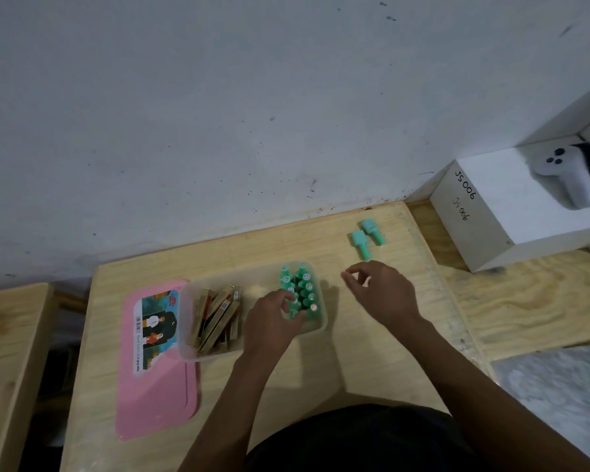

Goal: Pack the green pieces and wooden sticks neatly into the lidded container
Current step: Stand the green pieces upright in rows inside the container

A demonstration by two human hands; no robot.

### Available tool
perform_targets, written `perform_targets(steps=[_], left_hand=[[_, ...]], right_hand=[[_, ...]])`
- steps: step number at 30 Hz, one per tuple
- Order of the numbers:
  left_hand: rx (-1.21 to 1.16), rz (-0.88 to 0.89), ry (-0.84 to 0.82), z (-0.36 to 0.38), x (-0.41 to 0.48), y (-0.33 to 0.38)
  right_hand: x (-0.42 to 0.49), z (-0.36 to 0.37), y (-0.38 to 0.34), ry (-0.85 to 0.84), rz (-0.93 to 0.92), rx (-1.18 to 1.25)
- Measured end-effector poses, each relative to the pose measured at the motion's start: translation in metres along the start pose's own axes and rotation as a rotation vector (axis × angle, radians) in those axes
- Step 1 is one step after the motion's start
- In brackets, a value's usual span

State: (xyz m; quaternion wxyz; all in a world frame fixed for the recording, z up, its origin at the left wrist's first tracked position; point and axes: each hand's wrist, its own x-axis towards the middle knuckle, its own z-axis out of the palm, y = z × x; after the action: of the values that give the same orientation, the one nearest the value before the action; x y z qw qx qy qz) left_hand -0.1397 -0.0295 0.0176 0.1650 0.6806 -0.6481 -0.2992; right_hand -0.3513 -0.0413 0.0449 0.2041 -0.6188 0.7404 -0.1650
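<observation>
A clear plastic container [218,287] stands on the wooden table. Its left half holds several wooden sticks [215,318] leaning together. Its right half holds several green pieces [304,287] standing upright in two rows. My left hand [273,318] reaches into the container and its fingers pinch a green piece [294,310] at the near end of the left row. My right hand [382,291] hovers above the table to the right of the container, fingers loosely curled and holding nothing. Two more green pieces [367,238] lie on the table beyond my right hand.
The pink lid [157,386] with a picture label lies flat left of the container. A white box [491,212] marked JS 006 sits at the right with a white controller [562,178] on it. A wall rises behind the table.
</observation>
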Motion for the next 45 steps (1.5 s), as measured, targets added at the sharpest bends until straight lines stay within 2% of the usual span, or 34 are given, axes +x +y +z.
perform_targets(steps=[4, 9, 12, 17, 21, 25, 30, 34, 38, 42, 45], left_hand=[[0.005, 0.099, 0.005, -0.002, 0.012, 0.032], [0.067, 0.283, -0.125, 0.019, 0.051, 0.082], [0.181, 0.362, -0.243, 0.040, 0.081, 0.106], [0.527, 0.458, -0.365, 0.081, 0.126, 0.122], [0.700, 0.498, -0.368, 0.103, 0.147, 0.119], [0.741, 0.519, -0.352, 0.114, 0.158, 0.113], [0.673, 0.494, -0.329, 0.115, 0.166, 0.107], [0.542, 0.386, -0.308, 0.111, 0.166, 0.101], [0.331, 0.270, -0.236, 0.101, 0.163, 0.098], [-0.128, 0.077, -0.141, 0.088, 0.151, 0.101], [-0.352, 0.004, -0.128, 0.069, 0.138, 0.109]], right_hand=[[0.018, -0.018, 0.041, 0.042, 0.175, 0.051], [0.048, -0.024, 0.087, -0.034, 0.300, 0.129], [0.070, -0.020, 0.104, -0.128, 0.317, 0.129], [0.103, -0.009, 0.117, -0.194, 0.295, 0.114], [0.128, 0.001, 0.118, -0.220, 0.297, 0.107], [0.146, 0.009, 0.117, -0.238, 0.293, 0.107], [0.155, 0.016, 0.110, -0.257, 0.315, 0.006], [0.154, 0.018, 0.105, -0.233, 0.341, -0.016], [0.145, 0.017, 0.114, -0.171, 0.406, 0.178], [0.129, 0.011, 0.113, 0.001, 0.399, 0.444], [0.110, 0.001, 0.098, 0.067, 0.373, 0.595]])
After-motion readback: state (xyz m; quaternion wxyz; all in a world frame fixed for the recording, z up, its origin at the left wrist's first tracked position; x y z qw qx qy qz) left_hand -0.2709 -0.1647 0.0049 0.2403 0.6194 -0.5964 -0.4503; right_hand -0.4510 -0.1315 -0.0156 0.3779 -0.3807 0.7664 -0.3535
